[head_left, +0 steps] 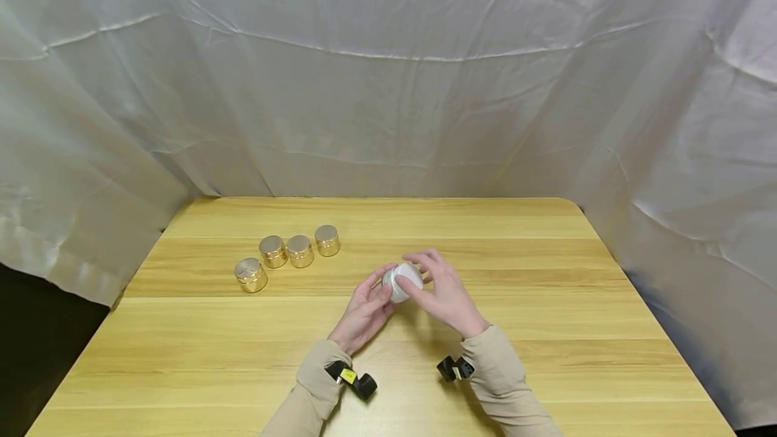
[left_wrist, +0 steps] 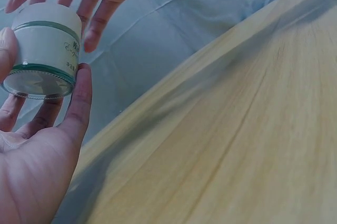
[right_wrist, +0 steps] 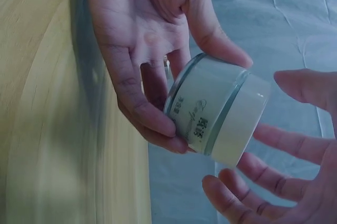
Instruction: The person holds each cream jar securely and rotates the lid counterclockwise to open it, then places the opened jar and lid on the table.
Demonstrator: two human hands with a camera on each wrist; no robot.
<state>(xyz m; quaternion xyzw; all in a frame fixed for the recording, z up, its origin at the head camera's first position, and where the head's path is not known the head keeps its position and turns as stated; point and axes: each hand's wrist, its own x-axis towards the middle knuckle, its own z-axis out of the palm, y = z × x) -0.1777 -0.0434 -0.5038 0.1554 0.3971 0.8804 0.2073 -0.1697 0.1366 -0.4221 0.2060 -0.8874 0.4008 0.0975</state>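
Observation:
A white cosmetic cream jar (right_wrist: 208,100) with printed lettering and a clear base is held up over the table, tilted. My left hand (head_left: 363,314) grips its body, thumb on one side and fingers on the other. The jar's white lid (right_wrist: 242,121) faces my right hand (head_left: 448,297). That hand's fingers are spread loosely around the lid, and in the right wrist view the thumb stands apart from it. The left wrist view shows the jar's round base (left_wrist: 39,83) above my left palm (left_wrist: 37,166).
Several gold jars (head_left: 251,275) with flat lids stand in a loose group at the back left of the wooden table (head_left: 577,329). Grey cloth (head_left: 388,113) hangs behind the table and along both sides.

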